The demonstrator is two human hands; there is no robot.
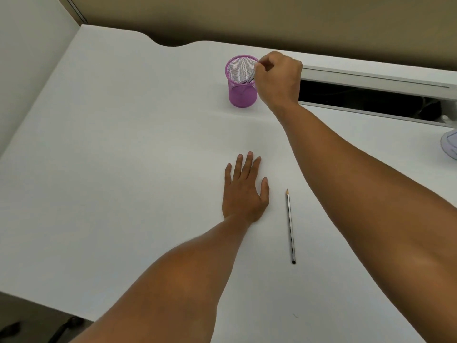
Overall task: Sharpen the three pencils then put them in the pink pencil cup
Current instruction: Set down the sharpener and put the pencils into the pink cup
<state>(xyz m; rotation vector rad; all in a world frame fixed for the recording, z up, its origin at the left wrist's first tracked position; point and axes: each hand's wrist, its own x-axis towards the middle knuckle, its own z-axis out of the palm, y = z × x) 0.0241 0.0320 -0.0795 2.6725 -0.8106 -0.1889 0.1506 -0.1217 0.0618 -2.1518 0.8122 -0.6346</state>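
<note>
Carefully, with my right hand pinching a pencil inside the pink cup at twelve o'clock, I should release it gently, left hand flat and unclenched on the desk.

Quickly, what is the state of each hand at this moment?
Left hand: open, flat on the table, holding nothing.
Right hand: closed, pinching a pencil that points down into the pink cup.

I see pink mesh pencil cup upright on far worktop, silver pencil slanting inside it. Second silver pencil lies flat nearer me, sharpened tip pointing away.
</note>
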